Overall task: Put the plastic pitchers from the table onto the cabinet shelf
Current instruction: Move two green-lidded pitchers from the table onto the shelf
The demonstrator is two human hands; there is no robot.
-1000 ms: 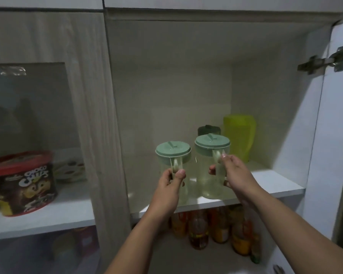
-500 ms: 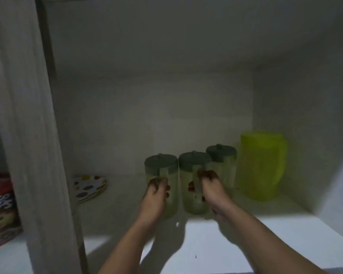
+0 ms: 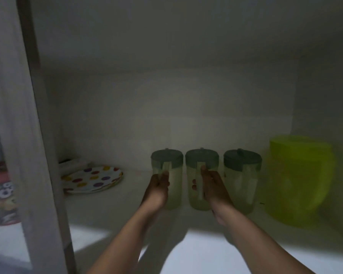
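Both pitchers now pushed deeper vs a sec ago, onto the shelf [image 3: 206, 244] in a row w/ a third. Left hand [image 3: 156, 189] wraps left pitcher [image 3: 166, 180]; right hand [image 3: 213, 186] grips middle pitcher [image 3: 200, 180] handle, prob. about to release. Translucent plastic cylinders, matte green lids.

on the shelf [image 3: 111, 210] we see three lidded pitchers [image 3: 201, 180] in a row, plate [image 3: 92, 179] left, larger pitcher [image 3: 299, 180] right.

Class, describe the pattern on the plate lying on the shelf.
White plate with multicoloured polka dots, seen in the head view.
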